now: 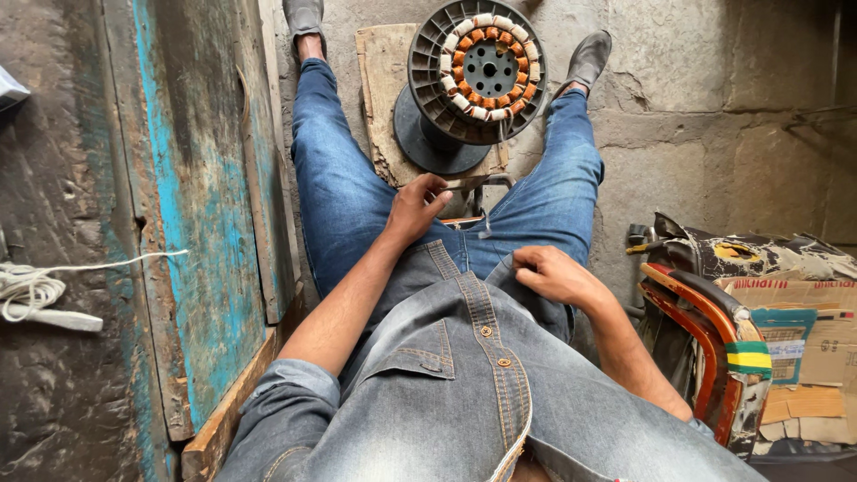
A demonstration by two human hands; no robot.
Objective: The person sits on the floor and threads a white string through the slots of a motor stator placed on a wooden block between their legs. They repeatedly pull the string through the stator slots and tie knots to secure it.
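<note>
Between spread denim knees: worn wooden board (pixel 379 67), far end cut off; on it ribbed grey round fan stator (pixel 478 71), copper coil ring, base hidden. Left hand (pixel 416 207) curled on thigh, contents hidden. Right hand (pixel 553 273) loosely closed at shirt hem, grip unclear.

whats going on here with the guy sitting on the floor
A person in denim sits with legs spread around a round motor stator with copper windings, which rests on a wooden board on the floor. The left hand rests on the left thigh, the right hand on the lap. Neither hand touches the stator.
</note>
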